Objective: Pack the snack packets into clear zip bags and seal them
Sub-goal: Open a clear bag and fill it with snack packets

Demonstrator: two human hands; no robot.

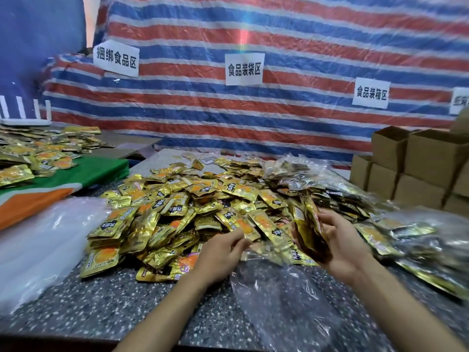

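A big heap of gold snack packets (182, 207) covers the middle of the speckled stone table (106, 308). My right hand (337, 247) grips an upright stack of gold packets (309, 224) at the heap's right edge. My left hand (223, 252) pinches one gold packet (247, 228) at the heap's near edge. An empty clear zip bag (286, 306) lies flat on the table below and between my hands.
A stack of clear bags (38, 247) lies at the left. Filled clear bags of packets (411, 240) pile up at the right. Cardboard boxes (416, 163) stand far right. More packets (38, 153) lie on a green-and-orange cloth (76, 179) at the left. A striped tarp hangs behind.
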